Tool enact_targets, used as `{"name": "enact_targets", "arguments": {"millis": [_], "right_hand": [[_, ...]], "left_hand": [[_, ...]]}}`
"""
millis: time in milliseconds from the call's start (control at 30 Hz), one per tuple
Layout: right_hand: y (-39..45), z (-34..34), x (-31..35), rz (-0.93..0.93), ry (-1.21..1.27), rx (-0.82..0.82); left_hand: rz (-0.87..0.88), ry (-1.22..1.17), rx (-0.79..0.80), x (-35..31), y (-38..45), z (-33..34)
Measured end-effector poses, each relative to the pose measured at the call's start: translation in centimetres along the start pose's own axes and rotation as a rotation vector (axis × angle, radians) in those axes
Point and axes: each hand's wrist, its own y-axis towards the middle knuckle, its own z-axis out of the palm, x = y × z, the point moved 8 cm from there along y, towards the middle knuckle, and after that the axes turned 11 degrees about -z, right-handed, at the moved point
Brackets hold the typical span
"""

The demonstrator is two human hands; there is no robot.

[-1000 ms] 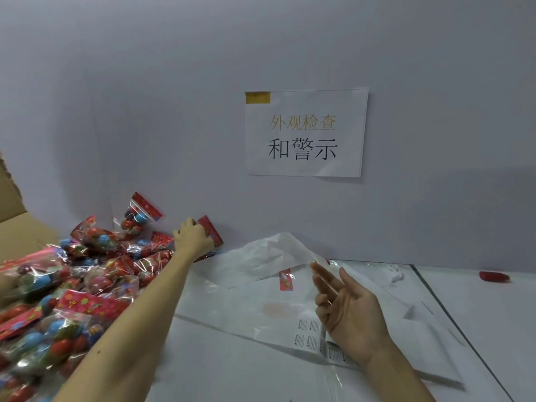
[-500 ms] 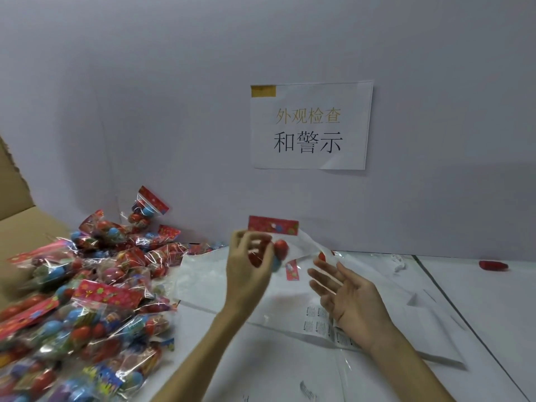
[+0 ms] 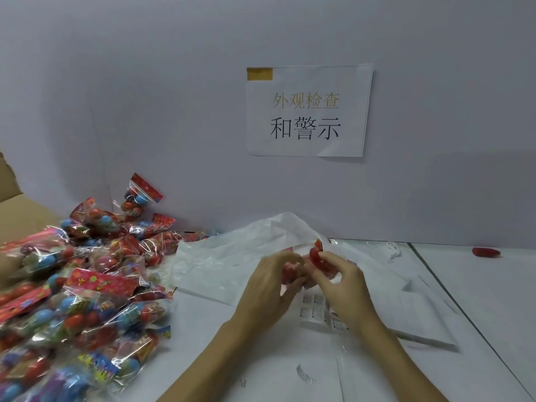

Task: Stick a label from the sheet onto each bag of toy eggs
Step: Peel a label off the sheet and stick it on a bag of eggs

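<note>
Left hand (image 3: pixel 269 282) and right hand (image 3: pixel 342 282) are both gripping one bag of toy eggs (image 3: pixel 301 271) above the label sheet (image 3: pixel 316 311), near the bench's far edge.

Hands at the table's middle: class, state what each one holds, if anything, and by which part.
Both hold one bag of toy eggs: the left hand grips its left side, the right hand its right side. Blur hides the exact finger placement.

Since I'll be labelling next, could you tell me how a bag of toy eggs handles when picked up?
The bag of toy eggs, held between left hand and right hand, probably crumples: clear film looks floppy and slippery. The round eggs likely shift inside.
</note>
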Motion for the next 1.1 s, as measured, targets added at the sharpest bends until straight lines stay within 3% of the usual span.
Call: {"name": "enact_targets", "arguments": {"millis": [200,433,567,733,833,967,1100], "right_hand": [[0.2,-1.2,-1.3,0.125,0.155,-0.121],[-0.6,-1.1,-2.3,0.368,0.359,-0.231],[-0.8,-1.4,-2.8,0.444,0.430,-0.303],[-0.3,-2.1,-2.1,0.310,0.289,-0.303],[-0.5,-1.3,-3.1,0.455,0.360,-0.237],[-2.0,1.2,-4.4,0.744,0.684,-0.119],[-1.3,1.2,-3.4,0.656,0.954,-0.081]], "left_hand": [[-0.465,-0.556,0.066,3.0,1.1,-0.3],[-0.674,-0.703,0.060,4.1,0.7,-0.5],[-0.702,-0.732,0.045,4.3,1.1,-0.6],[-0.702,-0.766,-0.050,4.9,0.7,-1.3],[-0.668,-0.843,-0.108,4.9,0.8,-2.0],[-0.623,-0.807,-0.065,4.2,0.9,-1.7],[-0.592,-0.888,0.073,3.3,1.3,-1.1]]}}
